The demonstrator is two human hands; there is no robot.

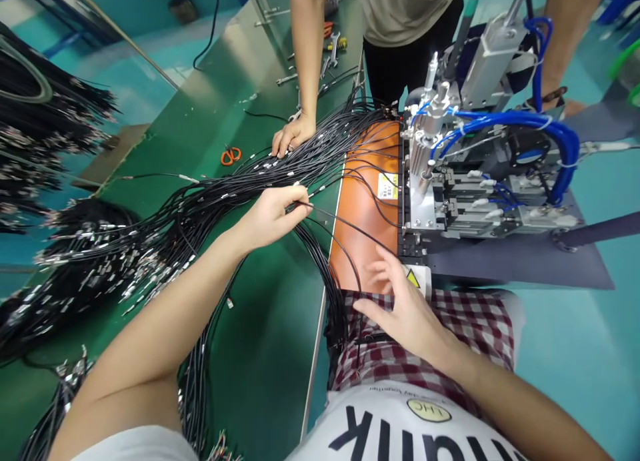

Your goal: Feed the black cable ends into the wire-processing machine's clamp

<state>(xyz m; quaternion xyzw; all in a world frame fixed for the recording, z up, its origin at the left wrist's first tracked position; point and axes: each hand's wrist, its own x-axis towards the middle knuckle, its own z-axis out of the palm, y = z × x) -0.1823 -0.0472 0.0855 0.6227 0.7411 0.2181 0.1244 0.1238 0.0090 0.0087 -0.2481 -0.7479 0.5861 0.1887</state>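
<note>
My left hand pinches a thin black cable between thumb and fingers, above the green table. That cable runs right to the orange panel of the machine. Below it, my right hand is open with its fingers apart, over my lap and close to the cable's far end; I cannot tell whether it touches. A large bundle of black cables with white-tagged ends spreads across the table behind my left hand. More black cables hang over the table edge toward my lap.
A machine with metal cylinders and blue air hoses stands at right, its orange panel facing the table. Across from me, a co-worker's hand rests on the bundle. Orange-handled scissors and wrenches lie on the green table.
</note>
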